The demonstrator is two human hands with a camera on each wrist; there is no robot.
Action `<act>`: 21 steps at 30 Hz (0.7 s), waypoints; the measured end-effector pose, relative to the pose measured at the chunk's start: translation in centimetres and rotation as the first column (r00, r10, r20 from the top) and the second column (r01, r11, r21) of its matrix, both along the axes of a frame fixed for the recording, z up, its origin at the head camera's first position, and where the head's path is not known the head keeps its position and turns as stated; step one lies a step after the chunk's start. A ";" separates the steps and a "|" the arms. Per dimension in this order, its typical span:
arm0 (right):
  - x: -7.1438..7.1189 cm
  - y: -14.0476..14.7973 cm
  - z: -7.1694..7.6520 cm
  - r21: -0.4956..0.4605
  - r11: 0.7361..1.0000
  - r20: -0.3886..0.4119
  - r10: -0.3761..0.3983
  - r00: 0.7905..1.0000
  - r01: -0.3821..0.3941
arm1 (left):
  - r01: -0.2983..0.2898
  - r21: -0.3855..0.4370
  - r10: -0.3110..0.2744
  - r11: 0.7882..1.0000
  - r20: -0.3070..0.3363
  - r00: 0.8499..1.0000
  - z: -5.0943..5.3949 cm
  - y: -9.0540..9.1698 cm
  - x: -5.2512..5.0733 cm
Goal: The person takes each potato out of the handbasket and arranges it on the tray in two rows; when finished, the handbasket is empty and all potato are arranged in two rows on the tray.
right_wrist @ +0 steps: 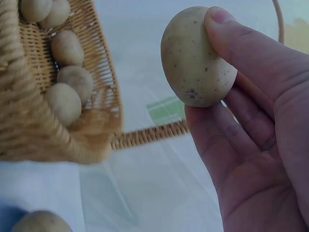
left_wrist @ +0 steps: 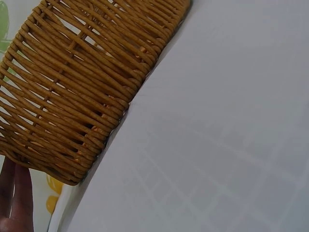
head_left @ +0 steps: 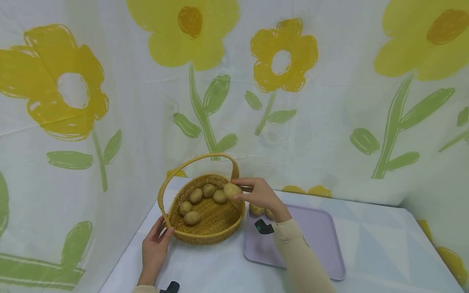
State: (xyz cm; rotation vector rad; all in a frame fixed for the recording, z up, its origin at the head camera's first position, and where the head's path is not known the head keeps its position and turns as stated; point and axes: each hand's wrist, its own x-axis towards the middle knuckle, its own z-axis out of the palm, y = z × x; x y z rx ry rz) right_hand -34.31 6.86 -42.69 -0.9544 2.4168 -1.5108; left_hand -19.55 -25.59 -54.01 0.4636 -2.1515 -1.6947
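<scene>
My right hand (head_left: 261, 195) pinches a potato (head_left: 231, 191) between thumb and fingertips, over the right side of the wicker basket (head_left: 205, 239). In the right wrist view, that hand (right_wrist: 256, 130) holds the speckled potato (right_wrist: 195, 58) beside the basket (right_wrist: 29, 121). Several potatoes (head_left: 196, 195) lie inside along the basket's back and left. My left hand (head_left: 155, 246) grips the left rim at the foot of the arched handle, thumb towards the front. The left wrist view shows fingers (left_wrist: 21, 193) against the woven wall (left_wrist: 77, 87), their tips hidden.
Right of the basket, a light purple tray (head_left: 315, 240) holds potatoes (head_left: 255, 209) at its back left, partly hidden by my right hand. A flower-patterned curtain (head_left: 315, 134) stands behind the table (head_left: 381, 244).
</scene>
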 end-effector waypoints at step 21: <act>1.6 8.5 -0.2 -0.039 0.987 -0.048 -0.157 0.986 0.155 | -0.011 -0.004 0.011 1.000 -0.017 1.000 -0.4 0.0 -0.2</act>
